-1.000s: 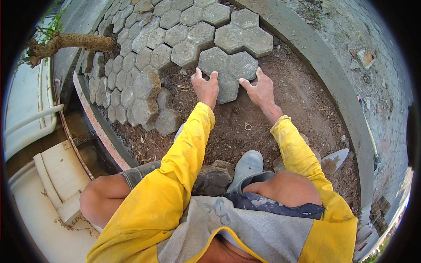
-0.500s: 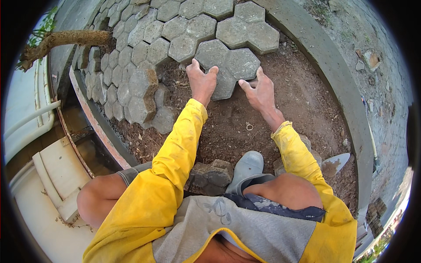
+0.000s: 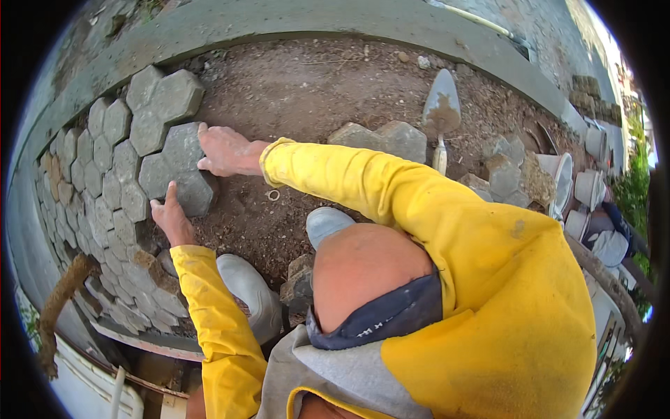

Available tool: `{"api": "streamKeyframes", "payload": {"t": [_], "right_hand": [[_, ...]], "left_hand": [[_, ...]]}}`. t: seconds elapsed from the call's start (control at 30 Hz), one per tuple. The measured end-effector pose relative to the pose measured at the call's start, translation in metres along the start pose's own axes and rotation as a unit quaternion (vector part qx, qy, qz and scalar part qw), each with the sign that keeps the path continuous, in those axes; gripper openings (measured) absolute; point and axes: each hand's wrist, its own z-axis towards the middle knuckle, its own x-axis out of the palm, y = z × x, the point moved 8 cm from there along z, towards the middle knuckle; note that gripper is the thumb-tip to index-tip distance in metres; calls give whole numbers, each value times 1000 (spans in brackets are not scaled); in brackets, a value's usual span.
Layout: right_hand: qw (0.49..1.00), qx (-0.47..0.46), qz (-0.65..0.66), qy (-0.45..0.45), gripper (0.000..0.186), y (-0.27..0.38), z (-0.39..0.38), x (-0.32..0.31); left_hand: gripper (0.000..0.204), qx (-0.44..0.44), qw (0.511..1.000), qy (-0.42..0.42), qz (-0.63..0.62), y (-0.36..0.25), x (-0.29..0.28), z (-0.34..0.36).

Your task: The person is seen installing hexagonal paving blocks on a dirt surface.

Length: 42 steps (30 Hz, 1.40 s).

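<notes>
A grey concrete paver [image 3: 183, 157], shaped like three joined hexagons, lies against the edge of the laid pavers [image 3: 125, 167]. My right hand [image 3: 227, 150] grips its right side, thumb and fingers spread along the edge. At its near left side is my left hand [image 3: 173, 218], with the forefinger on the paver and the thumb out beside it. The undersides of both hands' grips are hidden.
Brown soil [image 3: 300, 91] runs right of the pavers, bounded by a concrete curb [image 3: 307, 17]. A trowel [image 3: 442, 115] lies by loose pavers [image 3: 391, 140]. Buckets [image 3: 558, 174] stand at the right. A tree branch [image 3: 59, 307] juts in at lower left.
My view has turned to the right, bringing the trowel, more loose pavers and the buckets into sight. Both hands stay at the paver, which now sits close against its neighbours.
</notes>
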Motion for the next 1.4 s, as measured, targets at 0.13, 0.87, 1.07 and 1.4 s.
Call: {"api": "streamKeyframes", "payload": {"t": [0.13, 0.87, 1.07, 1.4], "right_hand": [[999, 15, 35, -1, 83, -17, -48, -49], [899, 247, -210, -295, 75, -122, -331, -172], [890, 280, -251, -258, 88, -146, -315, -166], [913, 298, -205, -190, 96, -110, -295, -193]], "left_hand": [[83, 62, 981, 52, 178, -7, 17, -17], [121, 65, 893, -96, 434, -10, 39, -65], [118, -16, 891, 17, 453, -23, 43, -51], [90, 147, 637, 254, 713, -172, -83, 76]]}}
